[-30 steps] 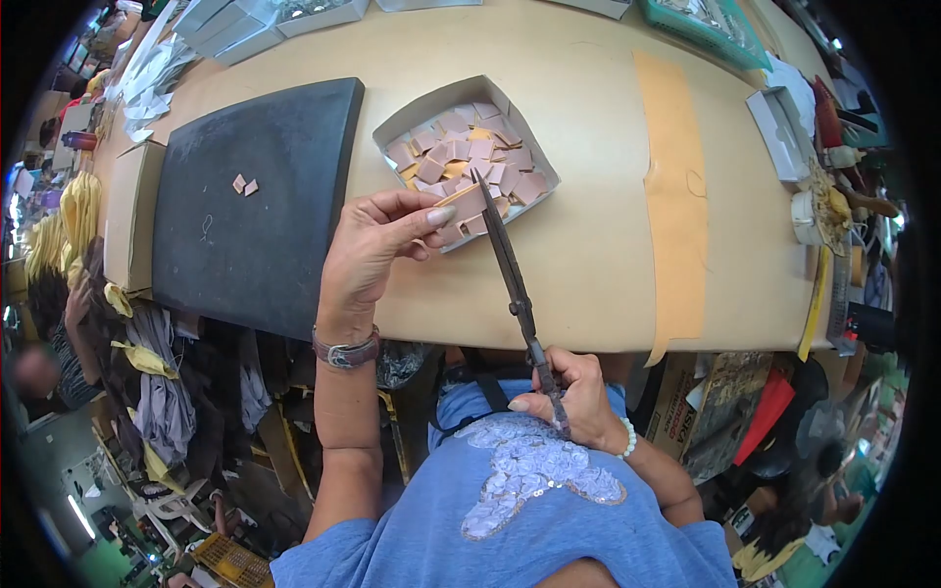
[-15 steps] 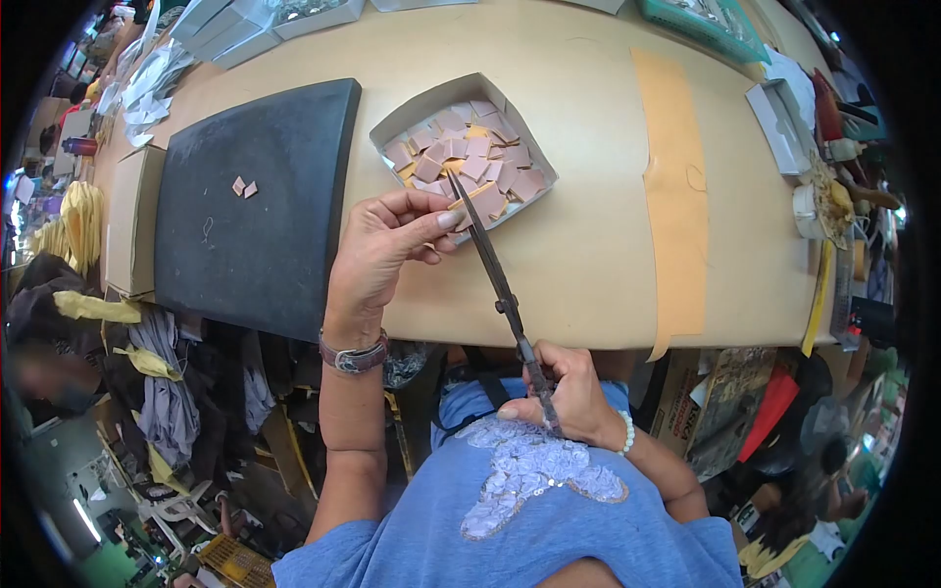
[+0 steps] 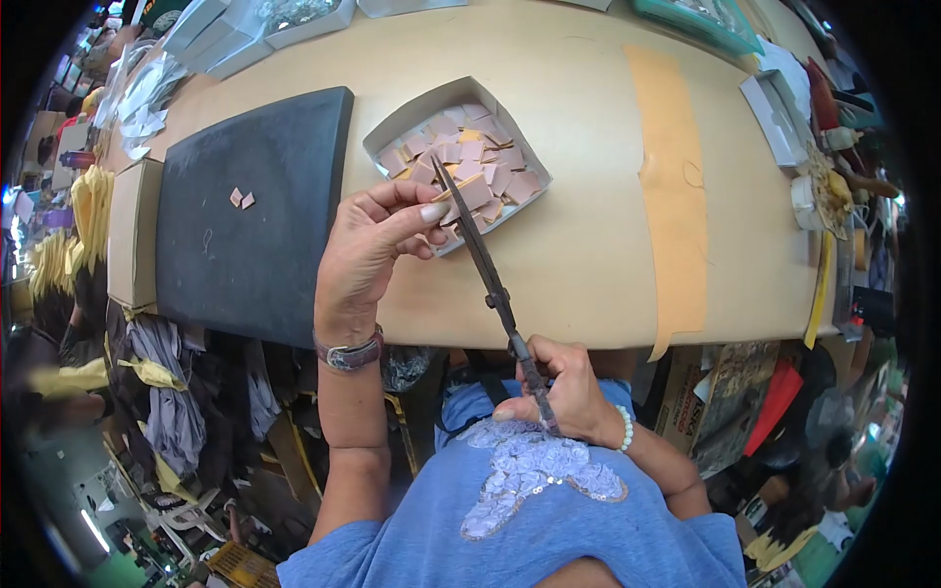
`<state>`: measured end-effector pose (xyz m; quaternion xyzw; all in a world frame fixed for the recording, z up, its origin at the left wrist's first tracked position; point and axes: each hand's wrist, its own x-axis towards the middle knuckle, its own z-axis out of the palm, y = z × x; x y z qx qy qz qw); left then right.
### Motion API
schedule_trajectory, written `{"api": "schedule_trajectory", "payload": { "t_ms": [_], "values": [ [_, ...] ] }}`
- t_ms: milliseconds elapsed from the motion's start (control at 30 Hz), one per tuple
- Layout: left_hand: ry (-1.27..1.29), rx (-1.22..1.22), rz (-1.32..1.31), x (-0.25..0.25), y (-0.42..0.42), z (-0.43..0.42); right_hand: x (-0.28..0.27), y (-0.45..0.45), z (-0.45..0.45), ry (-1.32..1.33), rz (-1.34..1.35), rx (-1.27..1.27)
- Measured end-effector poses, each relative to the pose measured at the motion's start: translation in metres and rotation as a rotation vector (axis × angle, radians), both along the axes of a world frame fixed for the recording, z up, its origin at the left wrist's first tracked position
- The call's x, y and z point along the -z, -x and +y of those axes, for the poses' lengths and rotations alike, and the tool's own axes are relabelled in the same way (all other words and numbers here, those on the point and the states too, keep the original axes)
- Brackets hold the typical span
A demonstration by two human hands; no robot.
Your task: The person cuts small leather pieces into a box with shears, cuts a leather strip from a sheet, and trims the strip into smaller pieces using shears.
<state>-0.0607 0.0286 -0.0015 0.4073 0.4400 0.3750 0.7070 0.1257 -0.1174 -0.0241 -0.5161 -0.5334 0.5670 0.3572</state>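
Note:
My left hand [image 3: 377,230] pinches a small pinkish-tan piece with an orange edge [image 3: 477,191] between thumb and fingers, just above the near side of a grey-white box [image 3: 417,116]. Inside that box lie many cut squares [image 3: 472,151] of the same pinkish material, some showing orange undersides. Long dark scissors [image 3: 497,296] are gripped at their handles by my right hand [image 3: 570,397], close to my body. Their blades reach up across the held piece, past my left thumb. How far apart the blades stand is hard to make out.
A black board [image 3: 260,255] lies to the left with two small pieces [image 3: 241,198] on it. Beside it stands a cardboard box [image 3: 132,235]. An orange strip [image 3: 674,216] crosses the table [image 3: 588,284] at right. White boxes [image 3: 328,20] and a green tray [image 3: 696,24] line the far edge.
The whole view has shifted slightly. My left hand still holds the piece over the box and my right hand still grips the scissors; both keep nearly the same pose.

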Motion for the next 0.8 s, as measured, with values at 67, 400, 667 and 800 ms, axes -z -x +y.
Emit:
{"api": "schedule_trajectory", "payload": {
  "t_ms": [67, 400, 667, 800],
  "values": [
    [0.006, 0.008, -0.033, 0.004, 0.002, 0.002, 0.004, 0.003, -0.001, -0.057, 0.012, 0.025],
    [0.059, -0.082, -0.025, 0.015, 0.005, 0.007, 0.006, 0.007, -0.003, -0.082, -0.062, 0.111],
    [-0.240, -0.566, 0.469, 0.008, 0.106, 0.024, -0.007, -0.021, -0.015, -0.033, -0.133, 0.402],
    [-0.422, -0.754, 0.766, 0.008, 0.142, 0.042, -0.014, -0.040, -0.020, 0.183, -0.084, 0.474]
  ]
}}
